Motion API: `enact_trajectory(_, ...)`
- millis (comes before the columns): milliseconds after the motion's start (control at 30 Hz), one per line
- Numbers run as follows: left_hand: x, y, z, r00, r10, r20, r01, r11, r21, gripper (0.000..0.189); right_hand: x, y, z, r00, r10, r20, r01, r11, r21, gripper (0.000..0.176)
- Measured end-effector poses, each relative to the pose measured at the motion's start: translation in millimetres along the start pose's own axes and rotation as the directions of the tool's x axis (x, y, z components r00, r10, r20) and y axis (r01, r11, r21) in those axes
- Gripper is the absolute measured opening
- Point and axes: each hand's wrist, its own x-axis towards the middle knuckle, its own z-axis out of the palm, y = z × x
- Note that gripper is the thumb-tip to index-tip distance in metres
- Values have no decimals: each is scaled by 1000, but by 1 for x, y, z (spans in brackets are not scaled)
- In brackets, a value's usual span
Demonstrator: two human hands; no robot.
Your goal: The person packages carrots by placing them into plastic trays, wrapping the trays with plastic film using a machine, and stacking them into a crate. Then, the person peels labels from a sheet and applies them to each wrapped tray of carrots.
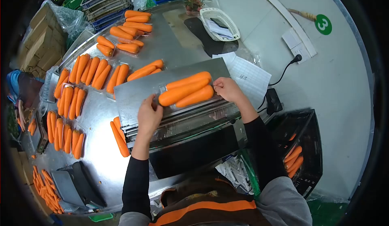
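Three large carrots (pixel 186 89) lie side by side in a clear tray (pixel 163 89) on the flat metal plate of a wrapping machine (pixel 137 90). At the tray's left end is my left hand (pixel 150 116), its thumb and fingers closed at the edge beside the carrot tips. My right hand (pixel 227 89) pinches the opposite end, fingertips right by the thick ends of the carrots. Clear film (pixel 214 114) stretches over the rollers just below the plate. Two loose carrots (pixel 120 139) lie to the left of the machine.
Several trays of carrots (pixel 91 70) cover the metal table (pixel 101 122) at left. A scale (pixel 77 185) stands near its front edge, by a heap of small carrots (pixel 46 189). Papers (pixel 249 78) and a white basket (pixel 219 23) lie at back right; a black crate (pixel 304 153) holds carrots.
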Motion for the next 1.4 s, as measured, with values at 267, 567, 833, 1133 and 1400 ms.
enact_trajectory(267,-95,1,-23,983,22,-184,79,847,525,36,-102,-7,-26,983,152,-104,-183,867,-464,33)
enact_trajectory(567,-70,3,-21,514,-266,816,808,-170,-564,33,-91,25,-16,679,320,660,-718,107,687,29)
enact_trajectory(833,-33,48,-85,984,50,171,178,-300,-937,35,-40,-69,-73,926,-202,319,-264,257,930,29)
enact_trajectory(1133,-4,6,-45,933,-277,229,304,272,-913,32,-7,-3,-46,962,75,264,-265,497,826,33)
enact_trajectory(1400,-69,71,-89,998,42,-43,-58,529,-847,41,-111,-72,-140,765,-501,-406,382,-155,911,24)
